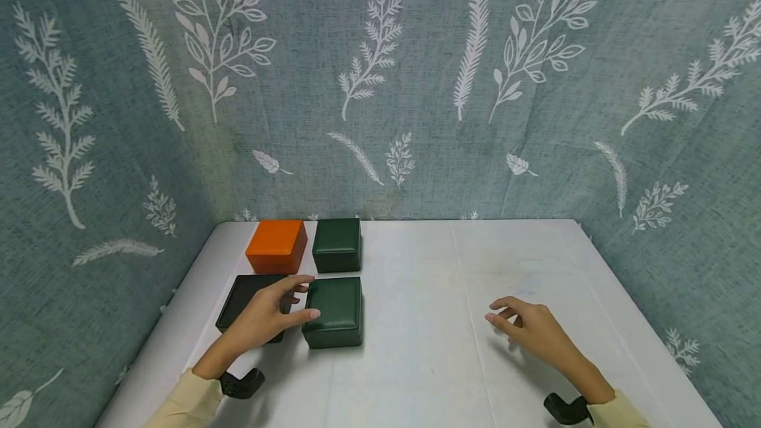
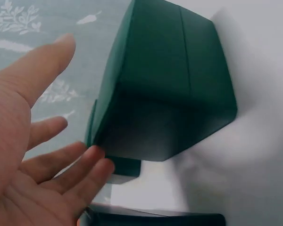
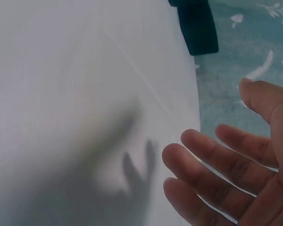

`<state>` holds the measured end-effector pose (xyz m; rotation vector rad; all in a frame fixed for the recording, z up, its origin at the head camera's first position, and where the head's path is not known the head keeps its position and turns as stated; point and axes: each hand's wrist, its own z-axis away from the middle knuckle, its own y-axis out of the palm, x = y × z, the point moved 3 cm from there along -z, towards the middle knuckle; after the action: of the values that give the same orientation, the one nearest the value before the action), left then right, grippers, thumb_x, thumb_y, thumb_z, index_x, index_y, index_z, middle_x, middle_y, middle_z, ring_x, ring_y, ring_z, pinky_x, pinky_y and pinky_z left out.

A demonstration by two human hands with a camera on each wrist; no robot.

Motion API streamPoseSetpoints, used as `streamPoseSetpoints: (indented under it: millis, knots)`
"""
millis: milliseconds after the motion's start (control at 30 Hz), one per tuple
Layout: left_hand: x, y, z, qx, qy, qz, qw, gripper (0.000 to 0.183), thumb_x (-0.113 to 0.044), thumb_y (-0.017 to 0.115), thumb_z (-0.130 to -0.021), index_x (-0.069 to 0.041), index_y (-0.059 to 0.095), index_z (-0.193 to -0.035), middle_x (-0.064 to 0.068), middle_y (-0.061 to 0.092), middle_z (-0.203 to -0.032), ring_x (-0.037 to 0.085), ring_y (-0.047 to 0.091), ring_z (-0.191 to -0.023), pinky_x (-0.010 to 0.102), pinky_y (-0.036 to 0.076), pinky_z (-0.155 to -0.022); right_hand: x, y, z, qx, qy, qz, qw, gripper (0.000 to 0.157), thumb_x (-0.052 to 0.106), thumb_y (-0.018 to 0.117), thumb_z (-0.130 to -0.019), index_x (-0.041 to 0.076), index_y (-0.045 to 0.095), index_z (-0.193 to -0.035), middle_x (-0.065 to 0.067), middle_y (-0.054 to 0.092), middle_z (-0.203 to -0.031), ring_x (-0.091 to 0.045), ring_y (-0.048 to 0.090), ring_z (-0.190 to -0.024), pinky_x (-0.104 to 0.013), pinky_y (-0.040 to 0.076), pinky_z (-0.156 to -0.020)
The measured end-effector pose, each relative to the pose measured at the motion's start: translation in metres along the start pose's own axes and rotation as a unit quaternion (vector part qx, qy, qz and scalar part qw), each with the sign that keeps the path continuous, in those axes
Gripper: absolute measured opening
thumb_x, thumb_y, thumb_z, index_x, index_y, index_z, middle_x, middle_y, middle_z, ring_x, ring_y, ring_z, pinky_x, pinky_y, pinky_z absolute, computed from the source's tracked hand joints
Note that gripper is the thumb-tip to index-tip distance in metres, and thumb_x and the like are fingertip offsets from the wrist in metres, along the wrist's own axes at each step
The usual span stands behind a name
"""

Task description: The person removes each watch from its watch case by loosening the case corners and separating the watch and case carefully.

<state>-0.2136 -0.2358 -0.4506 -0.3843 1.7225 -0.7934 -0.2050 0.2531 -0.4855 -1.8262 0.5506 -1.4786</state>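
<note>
Near green box [image 1: 333, 313] on the white table [image 1: 428, 362], left of the middle, just right of the left hand [image 1: 267, 309] and directly ahead of its thumb and index finger. In the head view, thumb tip over the box's left edge, index fingertip by its far left corner. In the left wrist view, a visible gap between thumb and box, with other fingertips overlapping one corner; contact there impossible to tell. Left hand well open, thumb spread away from loosely bent fingers, nothing in its hold.

To the left of the near green box, partly hidden by the left hand, a flat-topped black box [image 1: 240, 296]. In the far row, an orange box [image 1: 276, 246] on the left and a far green box [image 1: 337, 245] on the right, just beside each other.

Well apart from all four boxes, over the right part of the table, the right hand [image 1: 535, 332]: fingers relaxed and slightly bent, thumb apart from them in the right wrist view, nothing held. At both wrists, black bands [image 1: 240, 385] and cream sleeves [image 1: 187, 405]. Along the far, left and right sides, blue-green cloth [image 1: 416, 51] with white leaf sprigs.
</note>
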Motion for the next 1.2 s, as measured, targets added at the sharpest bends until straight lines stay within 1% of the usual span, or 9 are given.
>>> streamPoseSetpoints:
  millis: [133, 200, 267, 500, 567, 833, 1033, 1133, 1200]
  knots:
    - [0.005, 0.003, -0.001, 0.008, -0.009, 0.009, 0.9999, 0.079, -0.043, 0.085, -0.084, -0.011, 0.054, -0.148, 0.015, 0.059, -0.141, 0.038, 0.065, -0.115, 0.054, 0.053, -0.094, 0.003, 0.010, -0.004, 0.019, -0.008, -0.022, 1.000, 0.040, 0.045, 0.066, -0.100, 0.009, 0.071, -0.118, 0.002, 0.074, -0.093, -0.011, 0.063, -0.057, -0.028, 0.048, -0.051]
    - [0.006, 0.004, -0.002, 0.016, -0.012, 0.013, 0.9997, 0.082, -0.043, 0.086, -0.083, -0.008, 0.052, -0.150, 0.017, 0.057, -0.143, 0.039, 0.064, -0.116, 0.054, 0.053, -0.095, 0.005, 0.015, -0.006, 0.027, -0.014, -0.030, 0.999, 0.039, 0.045, 0.066, -0.100, 0.010, 0.071, -0.116, 0.001, 0.074, -0.092, -0.013, 0.064, -0.057, -0.029, 0.047, -0.050]
    - [0.007, 0.003, -0.002, 0.026, -0.016, 0.018, 0.9994, 0.085, -0.043, 0.086, -0.082, -0.008, 0.050, -0.151, 0.018, 0.057, -0.143, 0.039, 0.064, -0.117, 0.054, 0.053, -0.095, 0.009, 0.020, -0.008, 0.035, -0.015, -0.039, 0.998, 0.038, 0.046, 0.066, -0.100, 0.011, 0.072, -0.115, 0.001, 0.075, -0.092, -0.014, 0.064, -0.057, -0.029, 0.047, -0.050]
    - [0.009, -0.007, -0.008, 0.055, -0.006, 0.027, 0.9981, 0.093, -0.037, 0.090, -0.080, -0.005, 0.044, -0.155, 0.021, 0.052, -0.148, 0.042, 0.062, -0.121, 0.054, 0.053, -0.094, 0.028, 0.041, -0.020, 0.061, -0.021, -0.078, 0.995, 0.039, 0.047, 0.064, -0.101, 0.012, 0.071, -0.117, 0.001, 0.074, -0.091, -0.017, 0.066, -0.059, -0.030, 0.047, -0.047]
    - [0.010, -0.009, -0.010, 0.065, -0.004, 0.030, 0.9974, 0.096, -0.036, 0.090, -0.079, -0.003, 0.042, -0.155, 0.023, 0.051, -0.148, 0.043, 0.061, -0.122, 0.054, 0.053, -0.094, 0.032, 0.048, -0.024, 0.066, -0.027, -0.086, 0.994, 0.040, 0.046, 0.065, -0.101, 0.011, 0.072, -0.117, 0.000, 0.074, -0.094, -0.017, 0.066, -0.059, -0.030, 0.047, -0.047]
    - [0.010, -0.013, -0.014, 0.114, 0.008, 0.066, 0.9912, 0.102, -0.028, 0.093, -0.076, 0.001, 0.037, -0.157, 0.026, 0.043, -0.154, 0.042, 0.057, -0.128, 0.054, 0.048, -0.101, 0.049, 0.070, -0.032, 0.093, -0.056, -0.095, 0.990, 0.041, 0.045, 0.064, -0.102, 0.007, 0.071, -0.118, 0.000, 0.074, -0.096, -0.017, 0.066, -0.058, -0.029, 0.047, -0.046]
    - [0.013, -0.015, -0.017, 0.155, 0.021, 0.068, 0.9853, 0.108, -0.024, 0.094, -0.075, 0.004, 0.031, -0.158, 0.029, 0.038, -0.156, 0.041, 0.056, -0.130, 0.054, 0.045, -0.104, 0.062, 0.087, -0.041, 0.113, -0.074, -0.104, 0.985, 0.039, 0.043, 0.064, -0.102, 0.008, 0.071, -0.118, 0.004, 0.073, -0.095, -0.017, 0.066, -0.058, -0.029, 0.048, -0.047]
    - [0.016, -0.014, -0.018, 0.168, 0.018, 0.067, 0.9833, 0.110, -0.023, 0.094, -0.075, 0.005, 0.029, -0.158, 0.030, 0.035, -0.158, 0.041, 0.055, -0.130, 0.054, 0.045, -0.104, 0.068, 0.097, -0.045, 0.124, -0.075, -0.107, 0.984, 0.037, 0.042, 0.065, -0.102, 0.009, 0.071, -0.117, 0.005, 0.073, -0.094, -0.016, 0.066, -0.058, -0.028, 0.049, -0.048]
    - [0.017, -0.014, -0.019, 0.171, 0.012, 0.064, 0.9831, 0.111, -0.024, 0.094, -0.074, 0.007, 0.029, -0.158, 0.030, 0.036, -0.157, 0.041, 0.056, -0.129, 0.054, 0.046, -0.102, 0.073, 0.103, -0.048, 0.131, -0.077, -0.109, 0.982, 0.037, 0.042, 0.065, -0.102, 0.009, 0.071, -0.118, 0.006, 0.073, -0.094, -0.015, 0.066, -0.058, -0.028, 0.049, -0.048]
